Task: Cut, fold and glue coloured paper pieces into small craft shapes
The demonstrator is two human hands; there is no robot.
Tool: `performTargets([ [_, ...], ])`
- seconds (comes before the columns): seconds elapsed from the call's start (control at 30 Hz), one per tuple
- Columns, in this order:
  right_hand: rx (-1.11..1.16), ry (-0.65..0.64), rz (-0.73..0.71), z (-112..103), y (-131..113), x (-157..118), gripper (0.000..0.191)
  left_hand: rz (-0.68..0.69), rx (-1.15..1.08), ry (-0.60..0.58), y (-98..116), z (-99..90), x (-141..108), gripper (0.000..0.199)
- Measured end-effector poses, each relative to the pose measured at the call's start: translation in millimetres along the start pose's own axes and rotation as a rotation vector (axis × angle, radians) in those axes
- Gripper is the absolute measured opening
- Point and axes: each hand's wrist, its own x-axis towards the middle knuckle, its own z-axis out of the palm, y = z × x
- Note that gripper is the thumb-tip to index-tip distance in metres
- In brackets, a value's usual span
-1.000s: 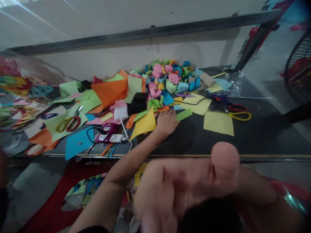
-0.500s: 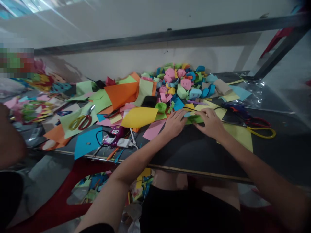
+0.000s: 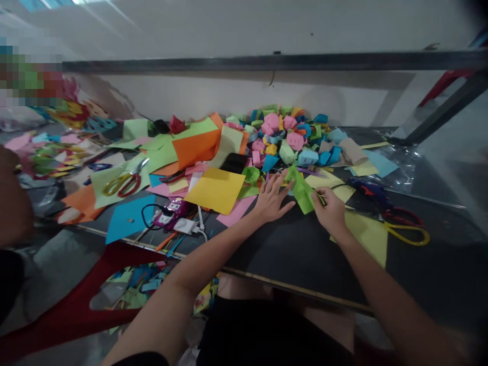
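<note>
A green folded paper hangs slanted just above the black table. Its right edge is pinched between the thumb and fingers of my right hand. My left hand lies to the left of the paper with its fingers spread and nothing gripped in it. A yellow sheet is on the left of that hand, and a curled green strip sits behind it. Behind both hands is a pile of small folded paper pieces in pink, blue, green and yellow.
Scissors with red and yellow handles and a dark blue tool lie at the right. More scissors rest at the left, near a purple device with cables. Another person's arm is at the far left.
My left hand has let go of the green paper and spread its fingers. My right hand has raised and tilted the paper, showing more of it. The camera view has shifted slightly.
</note>
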Motion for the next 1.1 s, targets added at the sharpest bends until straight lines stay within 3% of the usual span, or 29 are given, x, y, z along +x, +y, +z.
performTargets([
  [0.13,0.279,-0.149,0.111,2.3,-2.9,-3.0,0.047,-0.01,-0.041,-0.046,-3.5,3.2,4.1,0.069],
  [0.27,0.471,-0.167,0.218,4.9,-2.8,-2.5,0.058,-0.034,-0.063,0.01,-7.5,7.5,7.1,0.079],
  [0.53,0.529,-0.317,0.399,-0.9,-7.5,4.0,0.056,0.031,-0.103,-0.082,-16.4,10.0,3.5,0.064],
  [0.7,0.582,-0.222,0.462,-2.0,-4.1,6.9,0.059,0.061,-0.144,-0.066,-17.6,4.0,5.4,0.085],
  [0.87,0.52,-0.146,0.427,0.0,1.8,6.5,0.062,0.115,-0.23,-0.092,-25.4,6.2,10.3,0.071],
  [1.1,0.493,-0.11,0.385,-1.1,0.5,3.8,0.057,0.115,-0.268,-0.08,-28.7,13.1,11.1,0.067],
])
